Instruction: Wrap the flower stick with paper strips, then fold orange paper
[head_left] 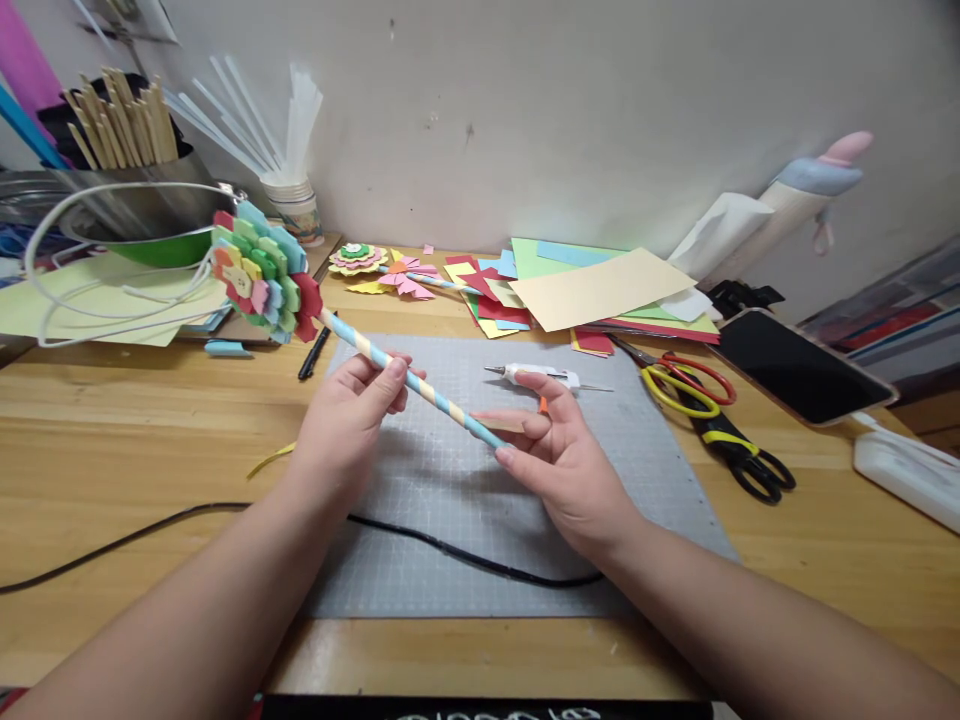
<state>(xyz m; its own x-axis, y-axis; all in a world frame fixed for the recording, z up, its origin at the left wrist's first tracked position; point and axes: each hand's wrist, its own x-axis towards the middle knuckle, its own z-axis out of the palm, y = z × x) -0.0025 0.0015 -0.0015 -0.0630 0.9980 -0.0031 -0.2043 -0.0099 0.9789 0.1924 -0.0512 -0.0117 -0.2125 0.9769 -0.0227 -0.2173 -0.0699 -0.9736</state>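
A paper flower [259,275] with layered petals in red, green, blue and yellow tops a stick wrapped in blue and cream stripes [424,390]. My left hand [367,400] pinches the stick near its middle. At the lower end, my right hand [555,445] grips the tip between thumb and fingers, its index finger raised. The flower tilts up to the left, above a grey cutting mat [450,590]. Beyond my right hand, a white pen-like tool with a metal tip [525,374] lies on the mat, partly hidden by my fingers.
Scissors with yellow and red handles [679,388] and black-handled scissors [757,475] lie right, beside a phone [802,365]. Coloured paper [600,290] and another paper flower [358,260] are at the back. A black cable [465,550] crosses the mat. Wooden sticks [124,120] stand left.
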